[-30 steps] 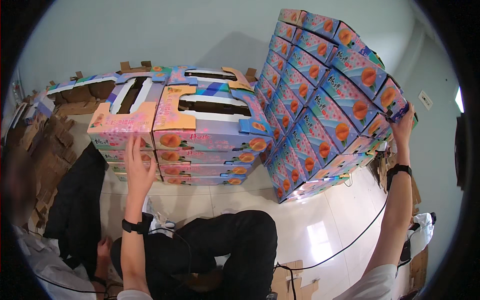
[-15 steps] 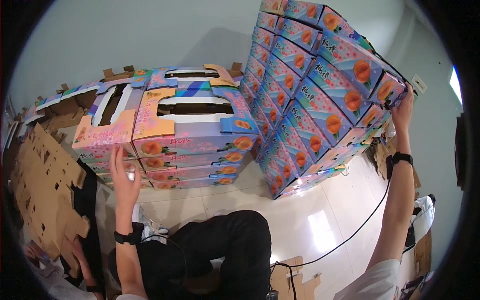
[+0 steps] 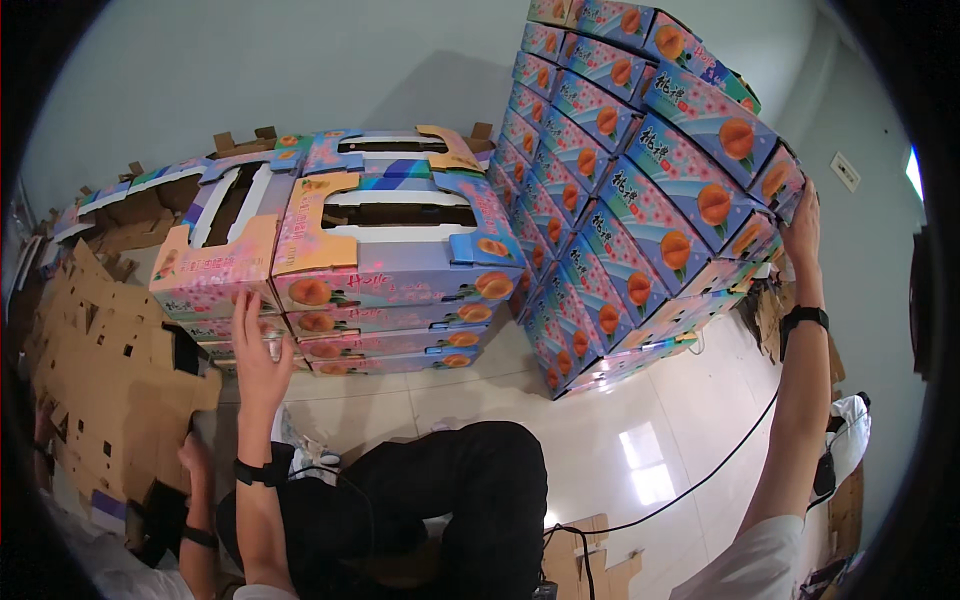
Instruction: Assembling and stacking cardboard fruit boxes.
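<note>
My right hand (image 3: 803,235) lies against the right end of a blue-and-pink box (image 3: 715,125) printed with peaches, high in a tall, leaning stack. Its fingers are stretched along the box's edge; part of the palm is hidden. My left hand (image 3: 262,355) touches the front of a lower stack, at a peach-coloured carry box (image 3: 220,270) with a cut-out top. The left fingers point upward, extended. Between thumb and fingers a small shiny thing (image 3: 273,343) shows, too small to name. Beside that box stands another carry box (image 3: 400,285).
At the lower left a co-worker's hand (image 3: 195,455) is at a brown cardboard sheet (image 3: 130,400). A black cable (image 3: 690,478) crosses the tiled floor, near a flat cardboard piece (image 3: 600,560). Grey walls (image 3: 280,70) stand behind the stacks.
My right fingers have straightened along the box's end, where a dark loose edge no longer shows. At the left, the brown cardboard sheet has shifted rightward. My left hand stays at its box.
</note>
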Demonstrator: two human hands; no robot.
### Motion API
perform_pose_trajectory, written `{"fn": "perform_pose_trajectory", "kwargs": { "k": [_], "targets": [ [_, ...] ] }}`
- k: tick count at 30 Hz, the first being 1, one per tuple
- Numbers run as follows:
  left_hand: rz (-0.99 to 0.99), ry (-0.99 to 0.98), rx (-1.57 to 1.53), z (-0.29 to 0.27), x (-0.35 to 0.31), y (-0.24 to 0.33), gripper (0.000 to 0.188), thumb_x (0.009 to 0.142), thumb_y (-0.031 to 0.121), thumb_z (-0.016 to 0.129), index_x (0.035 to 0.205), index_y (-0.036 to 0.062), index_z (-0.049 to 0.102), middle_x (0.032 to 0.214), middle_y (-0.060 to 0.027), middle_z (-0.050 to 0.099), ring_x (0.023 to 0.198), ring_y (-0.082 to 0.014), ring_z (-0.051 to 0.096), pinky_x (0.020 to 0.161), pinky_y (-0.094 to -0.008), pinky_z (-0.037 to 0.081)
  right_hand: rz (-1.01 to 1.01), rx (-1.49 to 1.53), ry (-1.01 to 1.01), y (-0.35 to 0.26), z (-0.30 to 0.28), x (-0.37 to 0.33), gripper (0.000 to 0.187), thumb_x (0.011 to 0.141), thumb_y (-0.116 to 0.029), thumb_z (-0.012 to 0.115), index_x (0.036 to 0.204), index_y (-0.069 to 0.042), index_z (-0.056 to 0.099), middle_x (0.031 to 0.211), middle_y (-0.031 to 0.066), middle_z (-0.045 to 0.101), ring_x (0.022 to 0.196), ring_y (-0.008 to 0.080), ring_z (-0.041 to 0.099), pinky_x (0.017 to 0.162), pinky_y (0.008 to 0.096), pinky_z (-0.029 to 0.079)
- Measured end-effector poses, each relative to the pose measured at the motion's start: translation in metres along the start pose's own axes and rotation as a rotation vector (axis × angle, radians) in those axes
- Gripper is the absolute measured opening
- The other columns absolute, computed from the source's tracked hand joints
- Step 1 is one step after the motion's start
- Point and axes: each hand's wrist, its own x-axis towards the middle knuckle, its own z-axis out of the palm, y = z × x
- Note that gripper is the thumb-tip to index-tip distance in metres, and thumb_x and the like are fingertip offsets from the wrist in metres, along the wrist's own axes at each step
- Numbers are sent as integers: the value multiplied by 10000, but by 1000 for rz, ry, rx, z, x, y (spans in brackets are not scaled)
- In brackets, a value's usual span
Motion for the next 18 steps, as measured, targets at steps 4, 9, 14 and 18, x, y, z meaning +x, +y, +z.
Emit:
{"fn": "perform_pose_trajectory", "kwargs": {
  "k": [4,9,14,18],
  "targets": [
    [-4,-18,2,-9,0,5,723,859,28,665,1528,20,392,1619,-219,320,1460,-418,366,1165,-470,356,36,9,-32,-11,2,-3,992,726,125,665,1595,-38,215,1600,215,361,1501,390,321,1227,435,312],
    [-26,-3,-39,-3,0,0,719,863,30,661,1527,16,386,1616,-219,321,1450,-414,380,1157,-471,370,25,-15,122,28,-4,2,870,816,32,653,1589,3,255,1608,259,334,1496,435,312,1237,449,278],
    [-42,-27,15,-17,0,-15,715,875,62,659,1531,14,378,1595,-226,352,1439,-425,387,1172,-481,354,232,263,478,-152,-66,-40,643,879,-49,668,1476,23,440,1388,228,530,1299,357,516,1127,438,393],
    [-14,-14,-39,-14,4,-17,755,858,72,673,1546,19,366,1600,-216,357,1451,-416,375,1193,-486,325,-199,650,271,-307,-85,-86,669,760,-107,811,1368,-3,552,1336,154,593,1262,342,546,1088,434,426]
  ]
}}
